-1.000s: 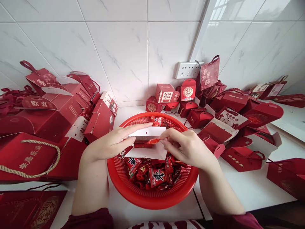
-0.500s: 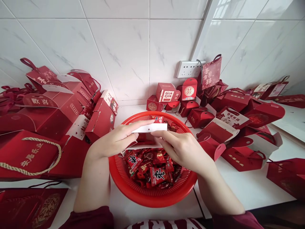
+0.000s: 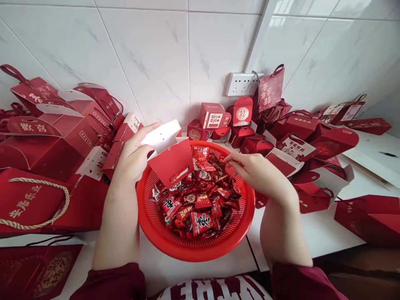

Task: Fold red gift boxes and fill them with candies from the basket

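Left hand holds a box tilted over the far-left rim of the basket. Right hand curls across the far-right rim, fingertips by sweets; its grip I cannot tell. Bench borders the near rim.

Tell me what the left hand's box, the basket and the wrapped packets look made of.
The box: probably card, fairly matte red outside, white inside; crisp folds, cut slot.
The basket: likely moulded plastic, glossy red; shiny rim, perforated wall.
The wrapped packets: seemingly glossy printed film outside, plastic or foil; crinkles and highlights.
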Tool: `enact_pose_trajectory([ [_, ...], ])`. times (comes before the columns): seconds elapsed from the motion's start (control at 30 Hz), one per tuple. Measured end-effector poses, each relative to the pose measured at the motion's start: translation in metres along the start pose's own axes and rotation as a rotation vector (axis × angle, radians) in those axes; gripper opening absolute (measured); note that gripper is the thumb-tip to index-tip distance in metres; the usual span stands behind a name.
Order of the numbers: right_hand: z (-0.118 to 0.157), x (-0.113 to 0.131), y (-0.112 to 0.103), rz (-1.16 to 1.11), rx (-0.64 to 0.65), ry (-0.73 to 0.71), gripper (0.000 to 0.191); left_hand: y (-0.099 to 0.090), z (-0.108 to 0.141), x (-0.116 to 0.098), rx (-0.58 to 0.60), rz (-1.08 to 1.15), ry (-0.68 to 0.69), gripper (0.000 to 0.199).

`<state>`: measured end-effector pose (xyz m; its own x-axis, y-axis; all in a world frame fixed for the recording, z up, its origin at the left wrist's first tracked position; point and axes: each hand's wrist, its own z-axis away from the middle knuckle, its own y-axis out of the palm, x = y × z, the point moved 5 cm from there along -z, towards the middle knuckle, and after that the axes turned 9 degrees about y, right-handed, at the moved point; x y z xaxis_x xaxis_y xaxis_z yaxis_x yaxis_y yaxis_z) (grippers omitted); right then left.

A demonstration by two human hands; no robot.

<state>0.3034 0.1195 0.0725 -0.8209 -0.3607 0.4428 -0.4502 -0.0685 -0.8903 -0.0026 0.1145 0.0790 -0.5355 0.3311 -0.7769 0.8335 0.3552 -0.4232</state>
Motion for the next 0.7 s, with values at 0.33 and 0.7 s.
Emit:
enact_pose_trajectory([
  [0.33, -0.040, -0.016, 0.076, 0.150, 0.472, 0.025, 0.023, 0.009, 0.005, -0.008, 0.124, 0.034, -0.120, 0.058],
  [0.7, -0.039, -0.030, 0.088, 0.227, 0.561, 0.043, 0.026, 0.012, 0.004, -0.005, 0.155, -0.006, -0.117, 0.055],
])
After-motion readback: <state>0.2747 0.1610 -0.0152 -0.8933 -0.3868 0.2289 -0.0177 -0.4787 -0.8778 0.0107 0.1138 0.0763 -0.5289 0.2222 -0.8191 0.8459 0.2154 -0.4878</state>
